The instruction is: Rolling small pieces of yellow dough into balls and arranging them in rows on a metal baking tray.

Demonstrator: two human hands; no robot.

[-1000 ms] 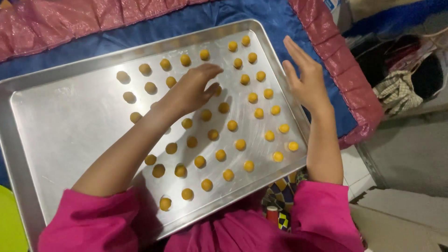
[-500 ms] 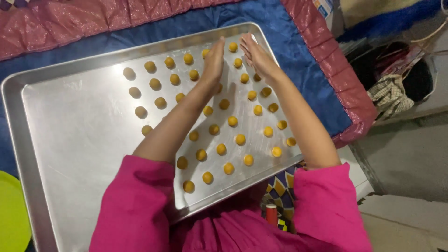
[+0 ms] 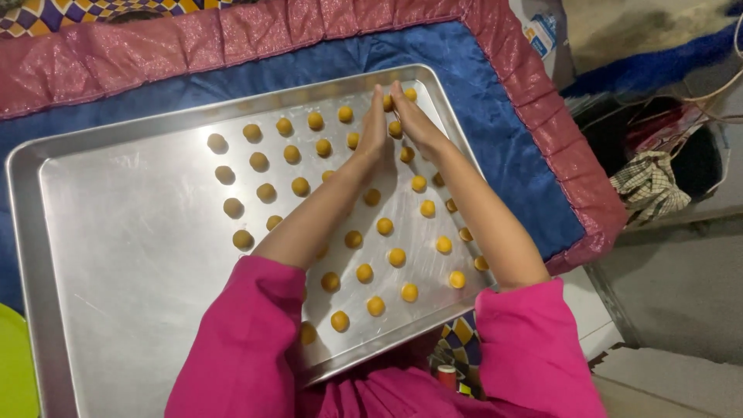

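A large silver baking tray (image 3: pixel 116 310) lies on a blue cloth (image 3: pixel 503 131). Several small yellow-orange dough balls (image 3: pixel 397 257) sit in rows across its right half. My left hand (image 3: pixel 374 133) and my right hand (image 3: pixel 416 121) are pressed palm to palm above the tray's far right corner, fingers straight and pointing away from me. Whatever may lie between the palms is hidden. Both arms reach over the rows of balls, and pink sleeves (image 3: pixel 240 348) cover my upper arms.
The blue cloth has a shiny pink border (image 3: pixel 232 39). A bright green object (image 3: pixel 14 364) shows at the lower left edge. To the right, off the cloth, lie a checked cloth (image 3: pixel 650 186), cables and dark clutter on a grey floor.
A second ago my hands were apart, the left over the balls and the right at the tray's right rim. They have come together and moved toward the far right corner.
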